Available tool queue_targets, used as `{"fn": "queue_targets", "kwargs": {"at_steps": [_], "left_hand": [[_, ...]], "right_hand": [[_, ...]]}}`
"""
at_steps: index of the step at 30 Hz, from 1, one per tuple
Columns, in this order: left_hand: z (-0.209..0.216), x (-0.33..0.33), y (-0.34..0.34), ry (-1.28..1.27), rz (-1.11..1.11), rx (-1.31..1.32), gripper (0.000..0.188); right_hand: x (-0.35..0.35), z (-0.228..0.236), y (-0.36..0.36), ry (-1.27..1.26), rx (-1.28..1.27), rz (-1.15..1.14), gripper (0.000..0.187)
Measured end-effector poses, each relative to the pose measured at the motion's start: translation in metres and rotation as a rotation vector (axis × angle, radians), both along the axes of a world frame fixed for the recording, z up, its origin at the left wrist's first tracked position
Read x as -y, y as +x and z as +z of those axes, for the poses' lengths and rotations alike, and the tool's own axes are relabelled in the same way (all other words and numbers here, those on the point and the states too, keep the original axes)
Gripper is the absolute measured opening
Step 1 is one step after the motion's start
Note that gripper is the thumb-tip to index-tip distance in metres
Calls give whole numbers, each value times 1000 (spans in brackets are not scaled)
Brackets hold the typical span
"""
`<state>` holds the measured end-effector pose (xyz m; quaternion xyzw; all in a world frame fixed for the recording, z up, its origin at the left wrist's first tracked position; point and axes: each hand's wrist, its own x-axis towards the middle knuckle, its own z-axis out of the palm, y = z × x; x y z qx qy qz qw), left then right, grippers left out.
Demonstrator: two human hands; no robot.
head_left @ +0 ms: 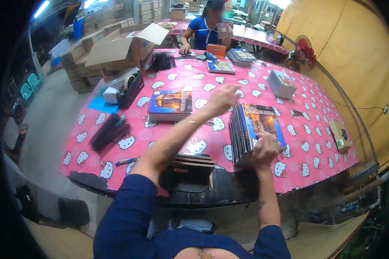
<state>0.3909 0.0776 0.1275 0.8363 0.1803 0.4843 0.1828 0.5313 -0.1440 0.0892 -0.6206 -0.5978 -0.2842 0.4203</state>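
A stack of spiral-bound books [261,118] with blue and orange picture covers stands right of the middle, black coils along its left side. My right hand [267,149] lies over its near right part, fingers bent onto the top book. My left hand [222,100] is in the air beyond the stack's far left corner, fingers stretched to the right and slightly blurred, with nothing visible in them. Left of it lies another stack of picture-covered books [170,103], without visible coils. Close to my body, partly behind my left forearm, stands a dark box-like holder [188,172] with light-edged slats.
Black coils [110,134], a pen [126,162] and a tape dispenser [130,90] lie on the left of the pink table. An open carton [125,47] stands at the far left. More books [282,84] and a tan box [340,136] are right. A person [205,30] sits opposite.
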Motion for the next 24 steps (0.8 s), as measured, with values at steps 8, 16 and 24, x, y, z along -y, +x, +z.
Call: {"fn": "queue_targets", "kwargs": {"at_steps": [8, 16, 24], "left_hand": [[-113, -37, -257, 171, 476, -556, 29], [-3, 52, -206, 406, 630, -216, 32], [66, 166, -185, 398, 168, -272, 29]], "right_hand": [[33, 6, -125, -265, -96, 613, 40], [19, -37, -131, -417, -356, 676, 70], [36, -30, -113, -375, -1129, 852, 53]]}}
